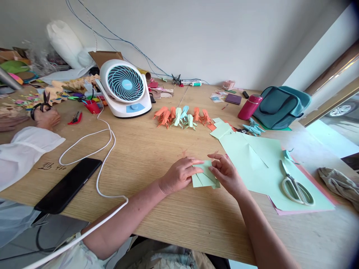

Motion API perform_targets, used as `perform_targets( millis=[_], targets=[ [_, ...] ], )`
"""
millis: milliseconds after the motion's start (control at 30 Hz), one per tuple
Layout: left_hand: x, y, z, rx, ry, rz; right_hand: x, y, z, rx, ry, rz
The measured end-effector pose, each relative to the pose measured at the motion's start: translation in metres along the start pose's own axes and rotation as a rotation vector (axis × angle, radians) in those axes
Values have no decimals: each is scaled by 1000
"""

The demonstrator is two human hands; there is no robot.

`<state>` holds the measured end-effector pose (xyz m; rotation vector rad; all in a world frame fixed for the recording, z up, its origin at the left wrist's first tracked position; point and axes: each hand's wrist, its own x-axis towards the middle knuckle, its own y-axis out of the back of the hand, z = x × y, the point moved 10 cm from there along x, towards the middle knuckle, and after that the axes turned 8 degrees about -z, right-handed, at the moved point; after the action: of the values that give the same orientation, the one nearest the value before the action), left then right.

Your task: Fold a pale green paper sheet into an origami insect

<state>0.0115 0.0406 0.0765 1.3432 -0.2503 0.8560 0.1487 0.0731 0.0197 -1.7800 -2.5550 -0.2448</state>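
A small light green sheet of folding paper [206,176] with crease lines lies in front of me at the table's edge side. My left hand [181,172] has its fingers over the sheet's left part, holding it; the thumb is hidden. At the sheet's right edge, my right hand [226,173] pinches the paper between thumb and fingers. Just right of my hands are large light green sheets [241,157], with white-handled scissors [295,188] lying on them. Beyond my hands stands a row of folded paper figures [177,116] in orange, green and blue.
A white fan [125,89] stands back left, its white cable [97,179] looping past a black phone [68,185]. Further left, another person's hand [47,117] holds black scissors [42,106]. A pink bottle [250,106] and teal bag [283,108] are back right.
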Motion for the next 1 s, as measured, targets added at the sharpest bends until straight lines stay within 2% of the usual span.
perform_targets(
  millis=[100, 167, 300, 400, 533, 700, 833, 1000],
  targets=[
    [-1, -4, 3, 19, -39, -36, 1, 0, 5, -87, -42, -55],
    [-3, -6, 3, 26, -38, -46, 1, 7, 3, -213, -41, -22],
    [-6, -13, 1, 91, 29, -60, -14, 31, -20, -456, 31, 218],
    [-8, -20, 7, 167, 51, -87, -43, 34, -38, -581, 63, 316],
    [-10, -30, 20, 159, 100, -142, -94, 8, -55, -780, 188, 251],
    [-22, -34, 46, 113, 200, -203, -142, -27, -41, -971, 218, 170],
    [-37, -39, 68, 83, 250, -266, -152, -49, -32, -1044, 213, 144],
    [-52, -49, 78, 12, 311, -335, -146, -68, -33, -1129, 202, 106]
  ],
)
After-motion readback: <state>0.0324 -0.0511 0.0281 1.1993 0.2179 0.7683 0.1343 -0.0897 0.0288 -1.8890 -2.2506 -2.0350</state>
